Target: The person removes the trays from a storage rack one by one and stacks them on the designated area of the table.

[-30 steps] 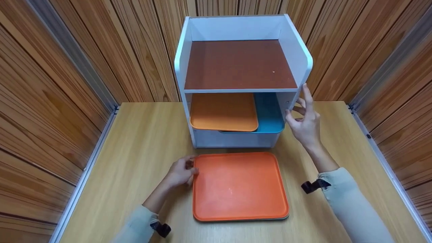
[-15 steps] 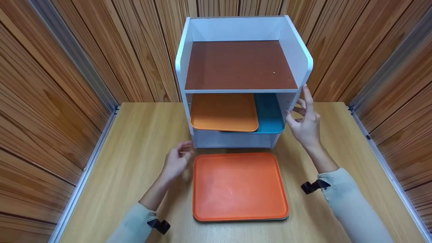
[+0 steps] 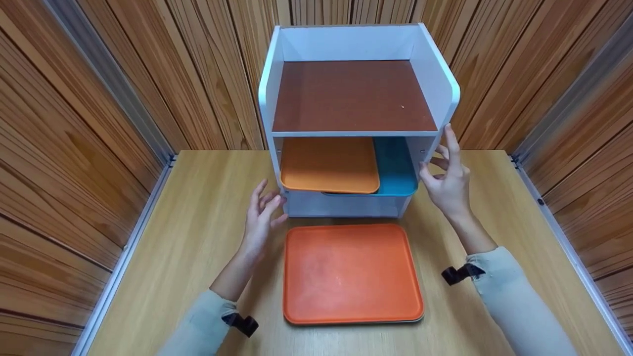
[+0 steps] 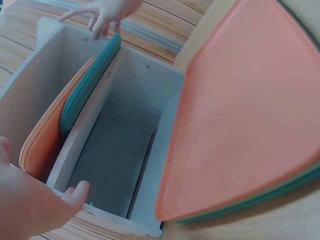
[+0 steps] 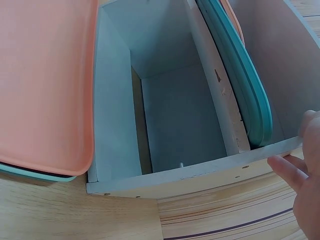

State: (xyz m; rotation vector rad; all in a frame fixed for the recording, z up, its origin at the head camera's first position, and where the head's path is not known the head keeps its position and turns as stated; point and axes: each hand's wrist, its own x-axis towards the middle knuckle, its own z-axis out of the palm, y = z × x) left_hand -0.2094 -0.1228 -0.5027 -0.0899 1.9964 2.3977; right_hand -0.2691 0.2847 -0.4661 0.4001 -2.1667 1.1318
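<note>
A white desktop shelf [image 3: 356, 132] with a brown top board stands at the back of the table. On its middle level lie an orange tray [image 3: 329, 165] and, partly beneath it, a blue tray [image 3: 398, 168]. My left hand [image 3: 259, 220] is beside the shelf's lower left front corner, fingers spread and holding nothing; whether they touch the panel, I cannot tell. My right hand [image 3: 449, 185] rests against the right side panel, index finger extended and thumb near the front edge. In front lies a red-orange tray [image 3: 351, 274], with green edges [image 4: 250, 201] showing underneath in the left wrist view.
Below the middle level, the shelf has a lower compartment [image 5: 180, 110]. Wood-patterned walls [image 3: 64, 148] with metal edge rails [image 3: 133, 247] enclose the table [image 3: 198, 198] at the back and sides.
My left hand has let go of the red-orange tray's left edge and moved up to the shelf's left side, its fingers spreading. The right hand and the trays have stayed put.
</note>
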